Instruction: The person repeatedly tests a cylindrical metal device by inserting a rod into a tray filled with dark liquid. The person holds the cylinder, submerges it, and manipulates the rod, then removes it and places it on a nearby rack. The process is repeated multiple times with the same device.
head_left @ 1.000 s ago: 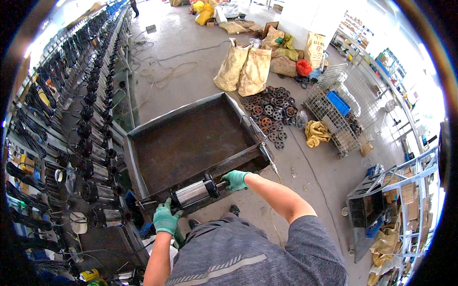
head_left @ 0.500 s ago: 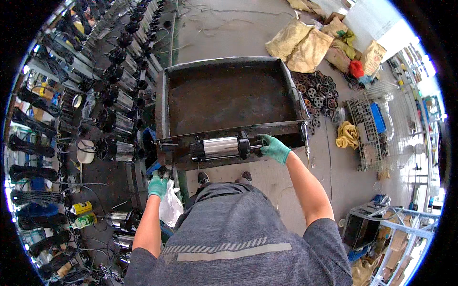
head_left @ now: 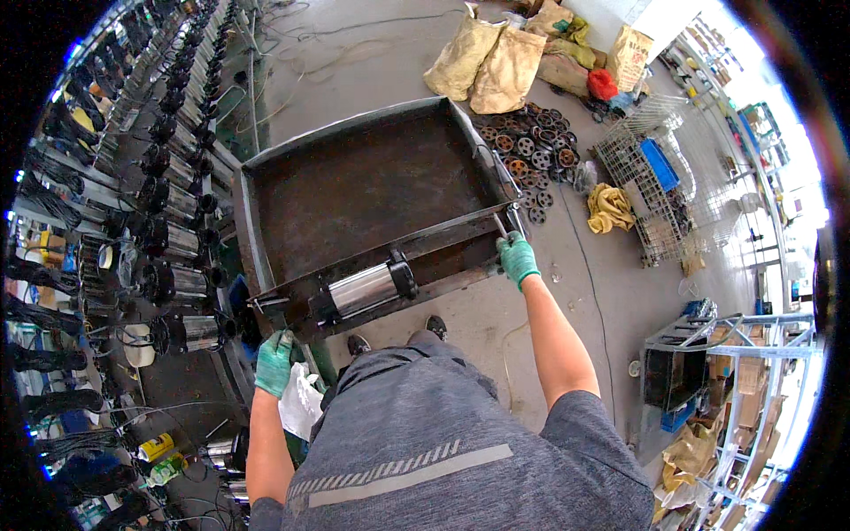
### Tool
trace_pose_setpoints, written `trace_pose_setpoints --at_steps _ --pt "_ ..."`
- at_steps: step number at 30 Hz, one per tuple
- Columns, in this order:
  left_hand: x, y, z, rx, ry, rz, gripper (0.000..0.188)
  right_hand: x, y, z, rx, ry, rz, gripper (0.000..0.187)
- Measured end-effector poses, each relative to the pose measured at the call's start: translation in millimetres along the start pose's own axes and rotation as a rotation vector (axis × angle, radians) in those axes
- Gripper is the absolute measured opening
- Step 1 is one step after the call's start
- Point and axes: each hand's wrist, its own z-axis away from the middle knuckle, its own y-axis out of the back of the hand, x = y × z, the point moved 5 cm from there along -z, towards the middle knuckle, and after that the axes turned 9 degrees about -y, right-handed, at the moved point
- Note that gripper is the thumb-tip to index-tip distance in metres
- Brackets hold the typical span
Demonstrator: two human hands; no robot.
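Note:
A silver cylindrical motor (head_left: 361,290) with black end caps lies on its side in the narrow front channel of a dark metal tank (head_left: 381,252). My right hand (head_left: 519,260), in a green glove, is apart from the motor. It is closed at the channel's right end, beside a slim metal rod; what its fingers hold cannot be made out. My left hand (head_left: 275,363), also green-gloved, is closed just below the tank's near left corner. Its fingertips hide whatever they grip. A white plastic bag (head_left: 301,403) hangs beside that hand.
Rows of similar motors (head_left: 181,280) line the left side. Several pulley wheels (head_left: 531,146) and woven sacks (head_left: 505,69) lie beyond the tank's right side. A wire cage cart (head_left: 645,181) stands farther right. A cable (head_left: 584,257) crosses the floor.
My right hand has left the motor's right end and moved to the channel's right end. My left hand has risen toward the tank's near left corner. The whole view has turned.

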Motion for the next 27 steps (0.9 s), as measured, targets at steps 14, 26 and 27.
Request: trace_pose_setpoints --at_steps 14,26,27 --pt "216.0 -38.2 -34.1 -0.115 -0.252 0.115 0.036 -32.5 50.5 24.0 0.292 0.233 0.419 0.032" --pt "210.7 -78.4 -45.8 -0.266 -0.19 0.176 0.04 -46.7 -52.1 43.6 -0.039 0.33 0.225 0.022" --pt "208.5 -79.4 -44.5 -0.266 -0.178 0.19 0.039 -49.6 -54.3 45.9 -0.028 0.322 0.237 0.022"
